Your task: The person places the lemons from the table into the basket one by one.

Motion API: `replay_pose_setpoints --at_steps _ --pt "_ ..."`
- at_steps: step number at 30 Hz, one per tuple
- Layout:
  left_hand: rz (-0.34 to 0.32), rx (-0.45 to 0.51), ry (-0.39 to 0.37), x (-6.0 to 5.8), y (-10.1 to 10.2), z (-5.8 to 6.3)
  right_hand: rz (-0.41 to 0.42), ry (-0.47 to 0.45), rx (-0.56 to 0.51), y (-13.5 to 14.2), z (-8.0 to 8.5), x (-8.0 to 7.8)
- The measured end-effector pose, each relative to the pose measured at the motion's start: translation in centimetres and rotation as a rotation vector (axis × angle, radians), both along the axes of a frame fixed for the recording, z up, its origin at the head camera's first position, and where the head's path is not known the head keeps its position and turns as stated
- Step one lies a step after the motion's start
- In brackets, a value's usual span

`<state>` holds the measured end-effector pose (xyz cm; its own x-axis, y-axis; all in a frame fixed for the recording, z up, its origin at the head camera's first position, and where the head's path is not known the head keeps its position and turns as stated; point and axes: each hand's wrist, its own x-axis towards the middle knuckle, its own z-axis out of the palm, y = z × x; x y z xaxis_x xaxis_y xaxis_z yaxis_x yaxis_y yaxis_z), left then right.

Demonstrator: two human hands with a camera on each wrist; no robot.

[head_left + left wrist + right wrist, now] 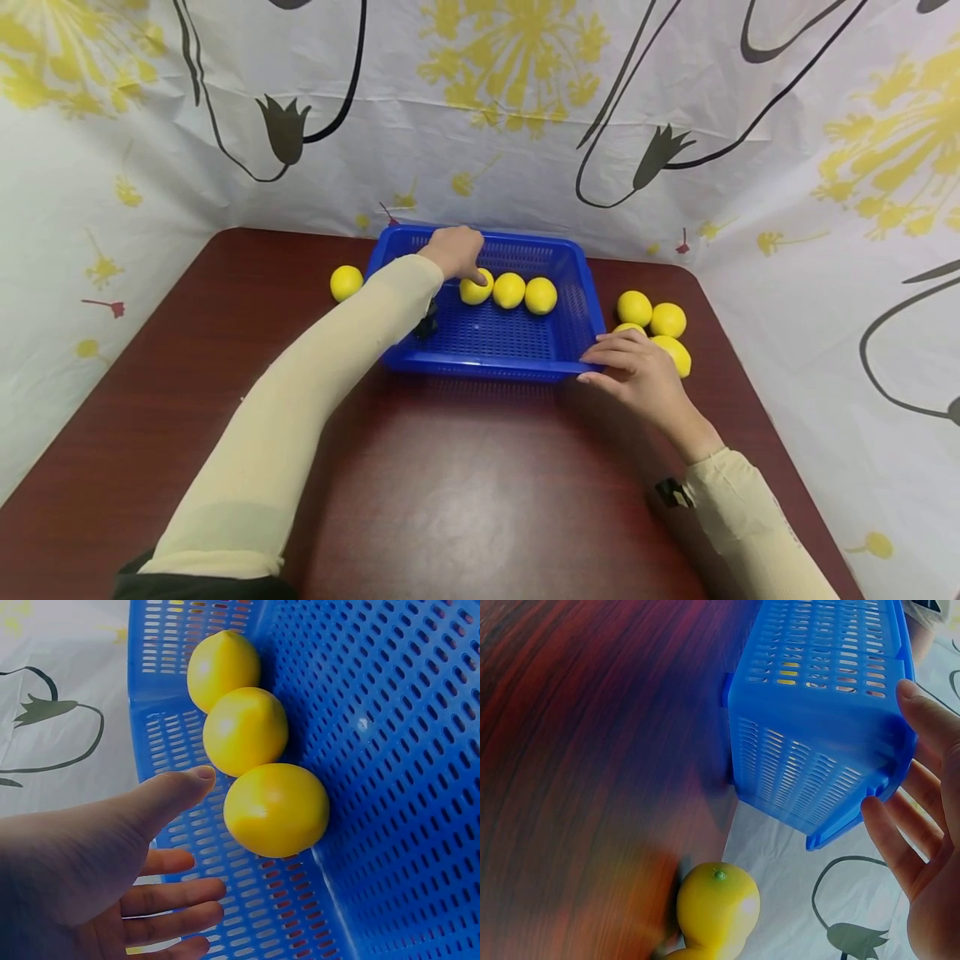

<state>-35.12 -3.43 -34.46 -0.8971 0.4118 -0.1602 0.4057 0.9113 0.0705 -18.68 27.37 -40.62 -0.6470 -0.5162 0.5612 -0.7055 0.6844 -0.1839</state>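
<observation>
Inside the blue plastic basket (pixel 487 364), three yellow lemons sit in a row along the back wall; the left one (pixel 276 810) is nearest to my left hand (pixel 455 250). That hand reaches over the basket's back. In the left wrist view its fingers are spread and relaxed with nothing in them, and the thumb tip is close beside the middle lemon (pixel 246 732). The right lemon (pixel 541 296) lies farthest from it. My right hand (pixel 648 379) holds the basket's front right corner, its thumb and fingertips at the rim.
Right of the basket, several lemons (pixel 668 320) lie grouped on the dark red-brown table (pixel 465 492). Another lemon (pixel 347 283) rests left of the basket, partly behind my left sleeve. A patterned white cloth (pixel 465 150) hangs behind the table and along its sides.
</observation>
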Motion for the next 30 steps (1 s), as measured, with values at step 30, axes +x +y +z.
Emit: replay_pose_setpoints --at_steps 30 --pt "0.124 0.066 -0.025 0.1 -5.3 2.6 -0.012 -0.002 -0.008 0.0 0.0 0.1"
